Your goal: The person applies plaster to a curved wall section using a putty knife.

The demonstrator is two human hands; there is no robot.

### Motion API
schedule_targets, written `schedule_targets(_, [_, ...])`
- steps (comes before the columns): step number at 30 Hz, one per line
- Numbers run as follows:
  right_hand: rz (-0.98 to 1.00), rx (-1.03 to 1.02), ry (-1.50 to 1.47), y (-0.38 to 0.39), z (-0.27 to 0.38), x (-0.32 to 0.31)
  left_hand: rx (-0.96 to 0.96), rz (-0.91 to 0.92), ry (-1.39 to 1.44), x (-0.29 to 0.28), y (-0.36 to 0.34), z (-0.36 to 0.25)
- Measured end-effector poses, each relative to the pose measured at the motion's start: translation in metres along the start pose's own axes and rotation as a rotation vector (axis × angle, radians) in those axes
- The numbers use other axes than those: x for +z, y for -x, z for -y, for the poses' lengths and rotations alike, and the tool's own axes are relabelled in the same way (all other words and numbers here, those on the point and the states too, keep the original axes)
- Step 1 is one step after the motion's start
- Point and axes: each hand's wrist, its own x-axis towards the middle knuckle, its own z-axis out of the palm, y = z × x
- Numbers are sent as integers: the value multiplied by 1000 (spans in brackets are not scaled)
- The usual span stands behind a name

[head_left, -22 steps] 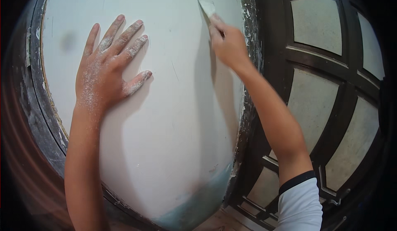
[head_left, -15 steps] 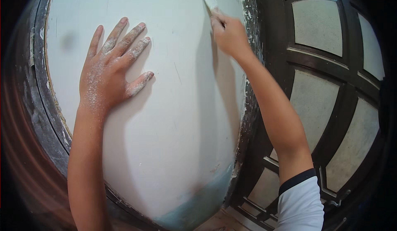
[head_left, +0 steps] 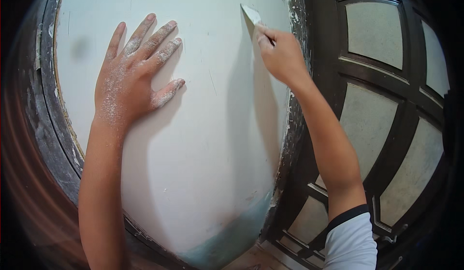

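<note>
Fingers spread, my left hand (head_left: pixel 128 76) lies flat against the white wall panel (head_left: pixel 193 139). White powder coats its fingers and the back of the hand. My right hand (head_left: pixel 282 55) is wrapped round the handle of a putty knife (head_left: pixel 251 16), near the panel's upper right side. The knife's thin blade points up and to the left, at the panel's surface. Most of the handle is hidden in my fist. Fine dark scratches mark the panel, and a pale blue-green patch (head_left: pixel 237 238) shows at its bottom.
A dark door (head_left: pixel 331 72) with pale inset panels stands on the right. Between it and the white panel runs a dark, chipped frame edge (head_left: pixel 290 139). Another worn dark frame (head_left: pixel 46 105) borders the left side. A bit of floor (head_left: pixel 253 258) shows at the bottom.
My right hand and the putty knife have shifted down and slightly right in the picture. My left hand stays flat on the panel, a little higher in view.
</note>
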Motion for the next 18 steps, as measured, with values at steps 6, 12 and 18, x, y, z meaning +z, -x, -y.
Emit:
schedule_targets(6, [8,176,-18,-22,6,3,5,-10,11,2,-2,-1])
schedule_targets(12, [18,126,-26,0,3,15,8,-11,8,0,0,1])
schedule_targets(18, [-37,137,-5,-33,-3,12,-10,6,15,0,-2,-1])
